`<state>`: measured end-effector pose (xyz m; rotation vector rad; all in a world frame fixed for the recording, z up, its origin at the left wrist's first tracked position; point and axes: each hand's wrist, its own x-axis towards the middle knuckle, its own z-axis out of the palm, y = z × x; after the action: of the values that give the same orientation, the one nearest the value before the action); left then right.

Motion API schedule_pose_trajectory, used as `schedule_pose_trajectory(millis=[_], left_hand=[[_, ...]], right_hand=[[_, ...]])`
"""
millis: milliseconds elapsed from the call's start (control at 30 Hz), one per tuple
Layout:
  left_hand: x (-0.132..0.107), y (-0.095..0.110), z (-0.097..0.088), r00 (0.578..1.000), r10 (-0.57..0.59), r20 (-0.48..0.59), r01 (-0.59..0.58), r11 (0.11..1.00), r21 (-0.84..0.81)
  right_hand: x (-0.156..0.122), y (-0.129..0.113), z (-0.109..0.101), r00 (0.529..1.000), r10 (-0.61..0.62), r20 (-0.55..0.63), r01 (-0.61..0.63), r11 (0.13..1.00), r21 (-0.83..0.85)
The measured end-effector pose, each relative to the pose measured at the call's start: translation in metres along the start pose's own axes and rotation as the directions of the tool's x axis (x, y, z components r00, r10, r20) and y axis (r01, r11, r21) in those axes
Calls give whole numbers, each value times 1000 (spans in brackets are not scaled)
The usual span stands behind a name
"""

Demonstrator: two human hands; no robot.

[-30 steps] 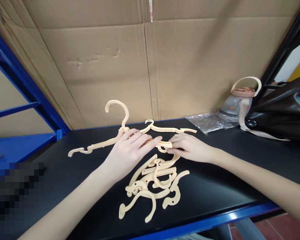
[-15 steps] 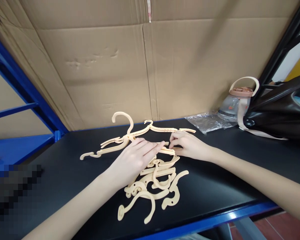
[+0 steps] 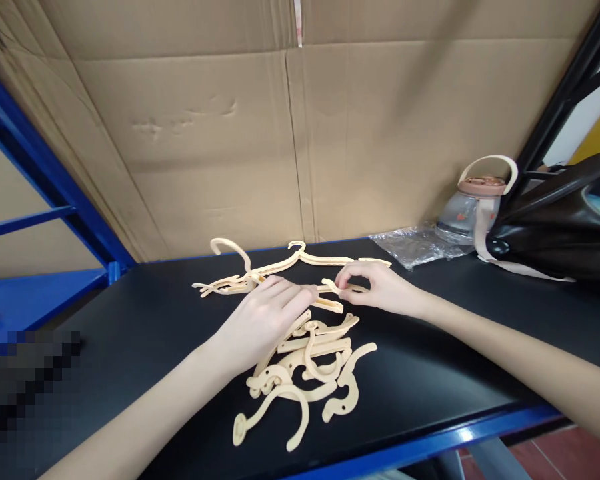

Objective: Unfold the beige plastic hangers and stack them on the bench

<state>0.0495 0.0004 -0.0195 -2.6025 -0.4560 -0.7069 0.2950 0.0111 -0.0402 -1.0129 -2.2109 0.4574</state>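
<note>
A cream plastic folding hanger lies on the black table, its arms folded in and its hook lying low at the left. My left hand rests over its middle with fingers laid along it. My right hand pinches the right arm end of the hanger. A second cream hanger lies just behind them. A pile of loose cream hooks and hanger parts sits in front of my hands.
A cardboard wall stands behind the table. At the back right are a crumpled clear plastic bag, a clear bottle with a pink lid and strap and a black bag. Blue shelf framing runs at the left.
The hanger's left arm has folded inward and its hook has tipped down toward the table. My right hand lifted slightly, pinching the right arm end.
</note>
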Motion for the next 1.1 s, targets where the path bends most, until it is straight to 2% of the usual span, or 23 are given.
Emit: schedule_pose_trajectory(millis=[167,300,400,567,733,833,933,1000,1100], left_hand=[[-2,-3,2,998,-50,28,50,999,19],[-6,-3,5,988,-127,82,127,992,14],[-7,-3,5,982,-170,77,170,985,10],[-6,-2,5,978,-206,35,207,978,-40],[-4,-1,4,971,-238,18,239,969,-64],[-5,0,5,966,-257,39,259,963,-70],[-5,0,6,959,-275,72,280,957,-74],[-4,1,7,952,-290,102,298,951,-83],[-4,2,6,940,-308,148,325,939,-113]], right_hand=[[0,-3,-3,992,118,-39,-106,967,232],[0,-5,0,985,170,9,-153,859,489],[0,-9,1,985,170,26,-156,821,549],[-3,-15,1,973,230,-17,-204,892,404],[-6,-18,2,979,163,-118,-106,917,385],[-7,-25,0,975,138,-173,-87,957,276],[-10,-35,-2,969,149,-199,-126,985,120],[-12,-40,-1,971,144,-191,-137,989,48],[-13,-41,2,986,72,-150,-81,995,-52]])
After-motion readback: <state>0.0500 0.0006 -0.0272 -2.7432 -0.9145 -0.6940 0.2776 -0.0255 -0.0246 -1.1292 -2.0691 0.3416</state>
